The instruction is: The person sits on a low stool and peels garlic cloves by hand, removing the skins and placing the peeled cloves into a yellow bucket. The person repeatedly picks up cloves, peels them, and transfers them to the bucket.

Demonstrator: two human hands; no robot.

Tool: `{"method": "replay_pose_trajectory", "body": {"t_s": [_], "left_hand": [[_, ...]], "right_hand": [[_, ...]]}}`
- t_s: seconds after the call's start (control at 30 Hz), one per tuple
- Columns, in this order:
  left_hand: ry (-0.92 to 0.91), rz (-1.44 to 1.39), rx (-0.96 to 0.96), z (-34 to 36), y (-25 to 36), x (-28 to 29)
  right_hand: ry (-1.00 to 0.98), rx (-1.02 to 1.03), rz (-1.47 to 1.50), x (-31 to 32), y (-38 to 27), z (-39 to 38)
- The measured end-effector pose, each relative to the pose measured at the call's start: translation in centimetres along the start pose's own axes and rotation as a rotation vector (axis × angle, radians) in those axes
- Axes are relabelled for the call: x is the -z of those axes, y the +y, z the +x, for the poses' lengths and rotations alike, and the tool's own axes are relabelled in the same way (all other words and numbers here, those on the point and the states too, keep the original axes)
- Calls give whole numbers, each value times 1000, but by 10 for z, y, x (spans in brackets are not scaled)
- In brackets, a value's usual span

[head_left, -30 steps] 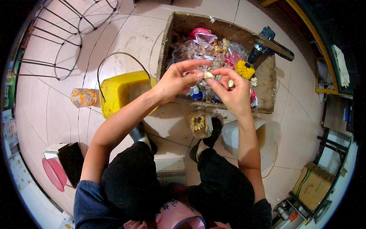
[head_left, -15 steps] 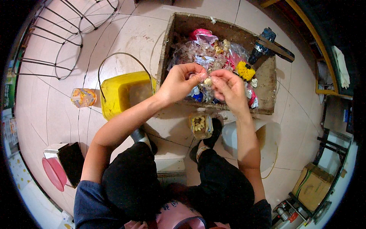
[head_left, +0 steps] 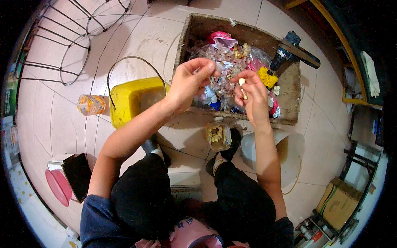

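Observation:
Pale peeled garlic cloves (head_left: 242,82) rest in my right hand (head_left: 255,97), held between its curled fingers and thumb. To its left, my left hand (head_left: 190,82) is closed in a pinch, thumb against forefinger; what it pinches, if anything, is too small to make out. Both hands are over a worn wooden box (head_left: 244,31) filled with papery garlic skins (head_left: 225,78), plastic scraps and coloured wrappers. Below them, by my foot, a clear tub (head_left: 225,145) contains several peeled cloves.
A yellow bucket (head_left: 120,103) with a raised handle stands left of the box, beside an orange-patterned cup (head_left: 90,105). A cordless drill (head_left: 285,51) lies over the box's right corner near a yellow pompom-like flower (head_left: 267,77). A whitish bucket (head_left: 291,165) stands at right.
My hands have come apart: the left has moved left and slightly up, the right slightly right. The cloves now show clearly in my right hand.

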State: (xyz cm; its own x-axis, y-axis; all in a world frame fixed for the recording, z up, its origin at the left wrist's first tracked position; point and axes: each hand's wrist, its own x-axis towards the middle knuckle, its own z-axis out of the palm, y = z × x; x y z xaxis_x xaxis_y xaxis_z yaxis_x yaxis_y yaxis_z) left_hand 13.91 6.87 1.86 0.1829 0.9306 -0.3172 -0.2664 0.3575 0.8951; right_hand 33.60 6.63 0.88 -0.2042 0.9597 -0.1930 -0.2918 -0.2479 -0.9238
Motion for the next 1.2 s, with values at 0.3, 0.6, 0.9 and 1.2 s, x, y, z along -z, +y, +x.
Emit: {"method": "replay_pose_trajectory", "body": {"t_s": [0.3, 0.6, 0.9, 1.2], "left_hand": [[-74, -400, 371, 5, -11, 3], [-246, -386, 456, -1, 2, 0], [-219, 485, -333, -10, -25, 7], [-95, 781, -576, -17, 4, -10]], "right_hand": [[-29, 600, -1014, -40, -14, -3], [-3, 406, -814, -26, -11, -4], [50, 481, -918, -35, -8, -15], [-204, 253, -692, -22, -10, -11]]}}
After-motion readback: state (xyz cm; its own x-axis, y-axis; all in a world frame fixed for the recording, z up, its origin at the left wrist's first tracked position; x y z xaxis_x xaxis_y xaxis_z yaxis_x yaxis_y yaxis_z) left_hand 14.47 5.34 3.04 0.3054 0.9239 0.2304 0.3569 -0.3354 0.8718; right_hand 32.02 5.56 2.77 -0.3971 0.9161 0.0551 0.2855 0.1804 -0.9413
